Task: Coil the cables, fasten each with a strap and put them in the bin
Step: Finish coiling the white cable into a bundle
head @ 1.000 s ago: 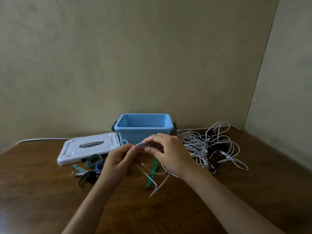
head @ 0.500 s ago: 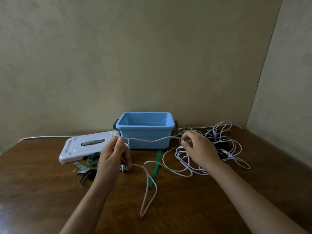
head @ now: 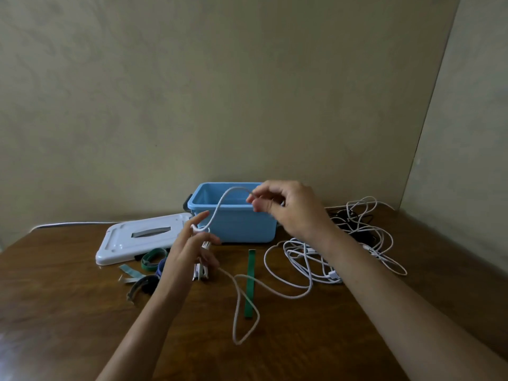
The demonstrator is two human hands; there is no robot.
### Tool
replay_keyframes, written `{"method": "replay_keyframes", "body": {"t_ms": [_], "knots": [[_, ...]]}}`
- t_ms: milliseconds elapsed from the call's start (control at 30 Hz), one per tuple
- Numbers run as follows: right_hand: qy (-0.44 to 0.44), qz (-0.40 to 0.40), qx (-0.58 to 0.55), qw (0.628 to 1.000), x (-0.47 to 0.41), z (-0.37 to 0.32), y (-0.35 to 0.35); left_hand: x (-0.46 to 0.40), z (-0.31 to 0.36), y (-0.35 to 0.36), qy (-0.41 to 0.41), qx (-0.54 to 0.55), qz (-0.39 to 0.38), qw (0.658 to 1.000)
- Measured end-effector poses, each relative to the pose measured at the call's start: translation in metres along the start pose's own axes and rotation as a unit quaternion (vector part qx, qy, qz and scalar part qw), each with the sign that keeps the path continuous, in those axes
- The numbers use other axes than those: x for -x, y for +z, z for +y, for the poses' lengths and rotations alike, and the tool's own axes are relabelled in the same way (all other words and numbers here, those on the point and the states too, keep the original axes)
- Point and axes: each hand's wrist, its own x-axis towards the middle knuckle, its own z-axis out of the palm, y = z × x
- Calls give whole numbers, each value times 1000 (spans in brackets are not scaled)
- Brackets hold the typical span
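a white cable (head: pixel 220 207) is held in the air just in front of the blue bin (head: pixel 233 224), which serves here as the landmark. the cable is pinched between thumb and curled fingers of the right hand (head: pixel 288 210), raised at the bin's near right rim. from that pinch the cable arcs over and runs down to the left hand (head: pixel 192 248), held in front of the bin's left corner. several gathered loops of the same cable are gripped by the left hand, with the index finger stretched up and the other fingers (head: pixel 211 239) curled round the bundle; the lower ends of the loops hang below the palm. a slack tail of the cable is trailed from the left hand across the tabletop (head: pixel 82 325) in front of the bin, where a long loop is formed. a flat green strap (head: pixel 250 284) is laid lengthwise on the tabletop in front of the bin, and it is crossed by the slack tail. a tangled pile of cables (head: pixel 343 248), white with some black, is spread to the right of the bin. a white lid (head: pixel 143 237) is lying flat to the left of the bin. more straps (head: pixel 148 268), green, blue and dark, are scattered in front of the lid. the bin is seen uncovered.
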Motion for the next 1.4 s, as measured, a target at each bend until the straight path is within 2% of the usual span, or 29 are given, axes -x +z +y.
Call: {"method": "replay_keyframes", "body": {"t_ms": [133,233,333,433,500,600,733,833,933,1033,1067,1133,1167,1300,1400], "knots": [[-2,-74,-7,997,21,6,31,4,2,-11,-24,171,-36,984],[-29,-89,19,995,33,14,46,5,0,-22,-73,268,-45,959],[-25,-88,8,996,38,22,44,-2,-1,-35,-76,261,21,962],[-41,-94,49,994,34,26,38,-6,5,-38,-64,238,86,965],[-40,-107,83,990,30,28,36,-7,8,-39,-52,239,87,966],[-39,-109,109,987,21,32,35,-8,11,-41,-55,251,28,966],[-72,-122,159,977,12,33,39,-4,13,-36,-86,132,-35,987],[-79,-93,171,978,11,33,46,-1,14,-33,-32,-77,-15,996],[-85,-48,170,981,16,36,52,-1,10,-36,33,-228,33,973],[-55,-19,131,990,23,34,61,-3,1,-34,104,-336,91,932],[-48,-12,121,991,25,32,66,-1,0,-30,102,-303,83,944],[-42,8,102,994,30,28,78,4,1,-16,38,-170,22,984],[-42,19,93,995,32,26,82,5,1,-12,10,-131,-9,991],[-55,59,6,997,34,17,98,9,-5,2,16,-119,-47,992],[2,51,-145,988,39,11,105,13,-9,7,-1,-38,-21,999]]}}
